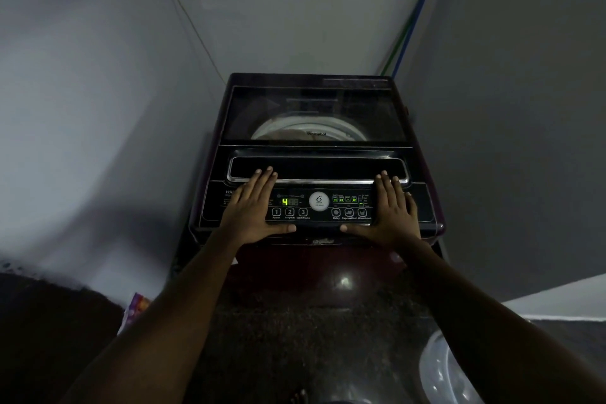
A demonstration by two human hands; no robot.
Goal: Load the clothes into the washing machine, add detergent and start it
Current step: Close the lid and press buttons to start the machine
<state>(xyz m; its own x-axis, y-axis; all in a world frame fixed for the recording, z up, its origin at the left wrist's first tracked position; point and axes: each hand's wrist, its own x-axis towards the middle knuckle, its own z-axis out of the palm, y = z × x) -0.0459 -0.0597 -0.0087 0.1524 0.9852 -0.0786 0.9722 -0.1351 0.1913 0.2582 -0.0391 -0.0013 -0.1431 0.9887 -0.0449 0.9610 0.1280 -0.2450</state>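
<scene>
A dark top-loading washing machine point(314, 154) stands in a corner with its glass lid point(311, 108) down; the drum rim shows through the glass. Its control panel point(319, 203) is lit, with a green digit 4 on the display and green indicator lamps on the right. My left hand point(254, 207) rests flat on the left side of the panel, fingers straight, tips at the chrome lid handle point(318, 180). My right hand point(390, 210) lies flat on the right side in the same way. Neither hand holds anything.
Grey walls close in on the left, back and right of the machine. A colourful packet point(136, 310) leans by the left wall on the floor. A pale plastic tub point(446, 371) sits at the lower right. Blue and green hoses point(410, 29) run down the back right corner.
</scene>
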